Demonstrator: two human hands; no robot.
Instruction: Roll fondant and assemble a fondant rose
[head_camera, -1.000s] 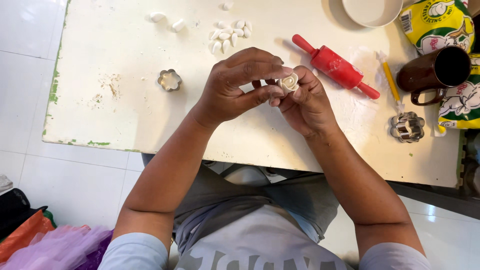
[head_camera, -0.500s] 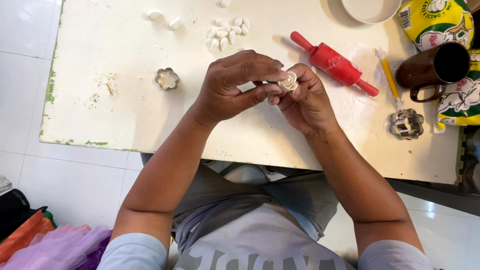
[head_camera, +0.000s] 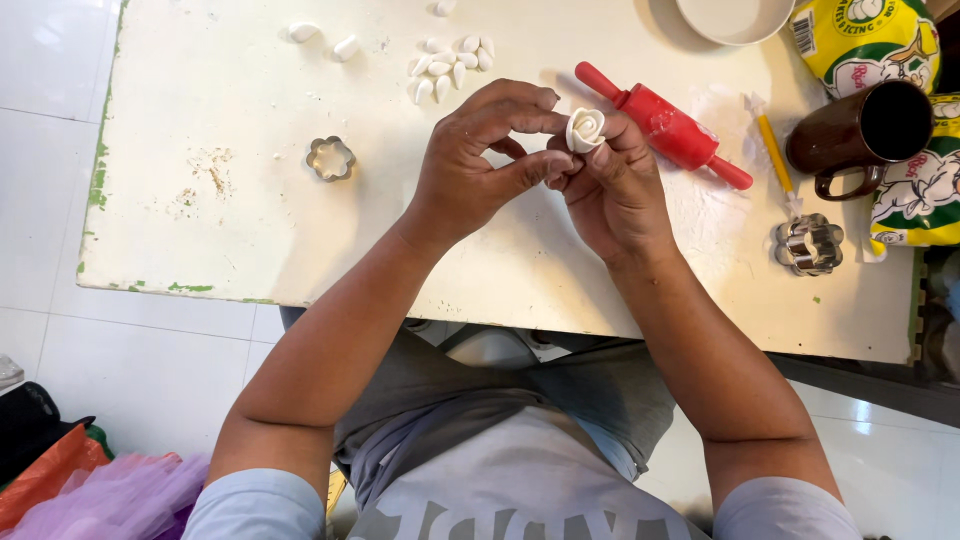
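Note:
Both hands meet above the middle of the white table. A small white rose made of soft paste sits at my fingertips. My right hand holds it from below between thumb and fingers. My left hand curls over from the left, its index finger and thumb pressing on the rose's side. The lower part of the rose is hidden by my fingers.
A red rolling pin lies just right of my hands. Several white paste petals lie at the back. A small flower cutter is at left, a larger one at right, near a brown mug, a yellow tool, yellow bags and a white bowl.
My hands have stayed in place above the table. The fingers have shifted slightly around the rose, which now shows more fully at the fingertips.

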